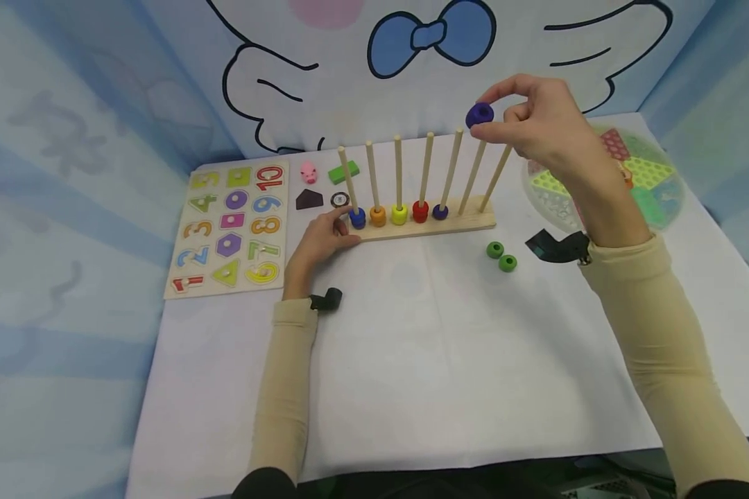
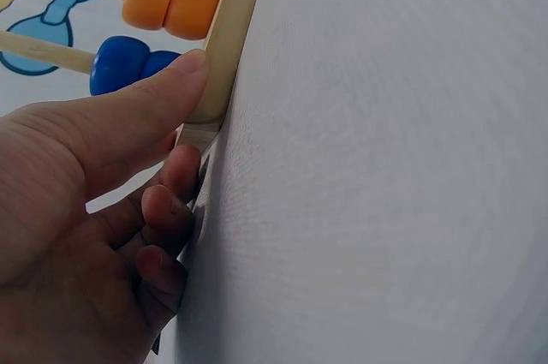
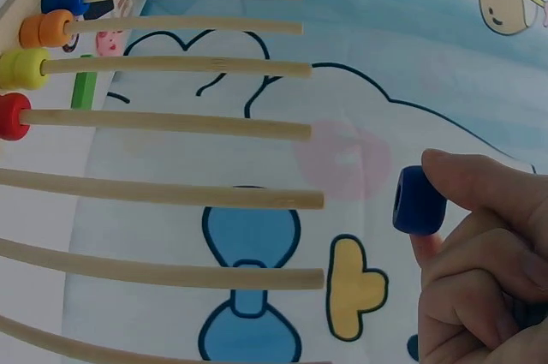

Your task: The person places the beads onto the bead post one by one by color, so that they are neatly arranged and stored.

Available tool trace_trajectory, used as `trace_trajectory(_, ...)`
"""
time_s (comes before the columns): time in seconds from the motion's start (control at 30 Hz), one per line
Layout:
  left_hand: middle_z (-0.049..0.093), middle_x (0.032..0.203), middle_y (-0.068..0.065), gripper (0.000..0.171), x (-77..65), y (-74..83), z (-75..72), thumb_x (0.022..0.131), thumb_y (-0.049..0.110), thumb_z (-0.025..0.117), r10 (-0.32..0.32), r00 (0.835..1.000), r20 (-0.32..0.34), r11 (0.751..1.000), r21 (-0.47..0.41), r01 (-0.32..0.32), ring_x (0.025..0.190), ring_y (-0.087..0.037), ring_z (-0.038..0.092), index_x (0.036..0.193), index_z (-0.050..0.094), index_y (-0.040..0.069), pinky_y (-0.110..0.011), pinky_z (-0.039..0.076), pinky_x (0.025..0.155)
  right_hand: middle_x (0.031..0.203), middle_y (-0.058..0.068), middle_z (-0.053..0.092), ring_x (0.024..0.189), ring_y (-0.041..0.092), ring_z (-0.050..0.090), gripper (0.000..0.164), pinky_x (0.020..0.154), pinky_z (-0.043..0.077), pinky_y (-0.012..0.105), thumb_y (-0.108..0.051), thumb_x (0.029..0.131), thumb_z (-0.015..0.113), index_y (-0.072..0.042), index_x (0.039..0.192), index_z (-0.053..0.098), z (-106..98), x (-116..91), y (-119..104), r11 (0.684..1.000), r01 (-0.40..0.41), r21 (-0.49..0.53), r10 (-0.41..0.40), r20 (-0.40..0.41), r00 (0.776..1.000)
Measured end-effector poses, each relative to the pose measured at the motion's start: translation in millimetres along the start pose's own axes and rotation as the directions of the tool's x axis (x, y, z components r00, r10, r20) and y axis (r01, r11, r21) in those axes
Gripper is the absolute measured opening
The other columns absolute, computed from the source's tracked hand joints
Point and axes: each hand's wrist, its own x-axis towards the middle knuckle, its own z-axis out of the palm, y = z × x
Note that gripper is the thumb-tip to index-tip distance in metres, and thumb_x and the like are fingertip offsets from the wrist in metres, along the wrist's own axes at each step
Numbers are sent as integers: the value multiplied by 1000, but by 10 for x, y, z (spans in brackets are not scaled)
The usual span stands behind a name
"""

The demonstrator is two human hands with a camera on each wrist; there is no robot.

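Observation:
A wooden peg stand with several upright pegs stands at the back of the table. From the left, its pegs carry blue beads, orange beads, yellow beads, red beads and a dark purple bead; the two rightmost pegs are bare. My left hand grips the left end of the base, thumb beside the blue beads. Between thumb and finger, my right hand pinches another purple bead. This bead is held beyond the peg tips, apart from them.
Two green beads lie in front of the stand's right end. On the left is a number puzzle board, with a pink pig and green block near it. A round sorting tray sits at the right, partly behind my forearm.

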Motion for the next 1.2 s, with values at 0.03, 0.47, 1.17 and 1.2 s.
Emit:
trace_trajectory(0.03, 57, 90, -9, 67, 1, 2, 6, 82, 22, 76, -1, 1000, 2, 1000, 3, 1, 76, -22, 48, 141, 46, 15, -31, 37, 69, 57, 2, 40, 47, 16, 33, 50, 43, 31, 25, -30, 83, 73, -13, 126, 53, 15, 16, 1, 1000, 0, -14, 0, 1, 1000)
trace_trajectory(0.47, 57, 89, -8, 67, 39, 15, -9, 81, 22, 77, 10, 1000, -10, 1000, 1, -10, 76, -22, 48, 141, 46, 16, -33, 38, 69, 57, 0, 40, 46, 13, 34, 54, 42, 29, 26, -39, 86, 68, -13, 131, 52, 201, 199, 63, 968, -26, -249, 31, 13, 999)
trace_trajectory(1.17, 56, 89, -8, 67, 20, -4, 21, 82, 22, 76, -14, 1000, -11, 1000, -14, 13, 76, -22, 48, 141, 46, 16, -32, 37, 68, 43, -10, 32, 35, 4, 24, 44, 42, 15, 32, -20, 85, 73, -6, 119, 49, 440, -782, 2053, 803, -457, 383, 426, 167, 889)
trace_trajectory(1.2, 56, 89, -8, 67, 20, -7, 24, 82, 22, 76, -15, 1000, -9, 1000, -15, 15, 76, -22, 48, 141, 46, 16, -32, 37, 68, 43, -10, 32, 35, 4, 24, 43, 42, 15, 32, -20, 84, 73, -7, 117, 49, 459, -796, 2072, 799, -468, 377, 435, 175, 883)
